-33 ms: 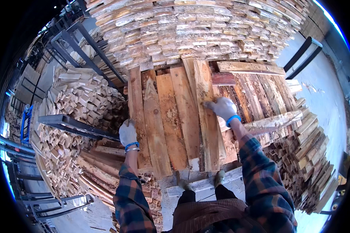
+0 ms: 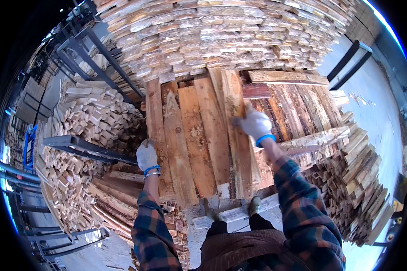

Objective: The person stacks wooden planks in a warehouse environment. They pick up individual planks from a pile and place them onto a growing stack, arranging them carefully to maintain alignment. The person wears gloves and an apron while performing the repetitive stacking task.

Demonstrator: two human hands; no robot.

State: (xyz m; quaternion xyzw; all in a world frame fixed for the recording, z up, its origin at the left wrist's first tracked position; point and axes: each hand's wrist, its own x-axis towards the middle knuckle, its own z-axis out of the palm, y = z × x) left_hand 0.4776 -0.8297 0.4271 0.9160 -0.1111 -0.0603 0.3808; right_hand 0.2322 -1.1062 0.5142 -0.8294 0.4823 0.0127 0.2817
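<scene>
Planks (image 2: 193, 122) lay side by side in front of the person, at the foot of a tall timber stack (image 2: 203, 40). Left of them rose a heap of short wood pieces (image 2: 95, 113); to the right leaned a smaller pile of boards (image 2: 352, 176). A dark metal bar (image 2: 72, 142) reached in from the left. The gloved right hand (image 2: 256, 124) was over the rightmost long plank, thumb and forefinger apart, slightly blurred; the left hand (image 2: 147, 156) was at the leftmost plank's outer edge. Whether either hand's fingers gripped, I cannot tell. Blue bands (image 2: 265, 138) circled both wrists.
</scene>
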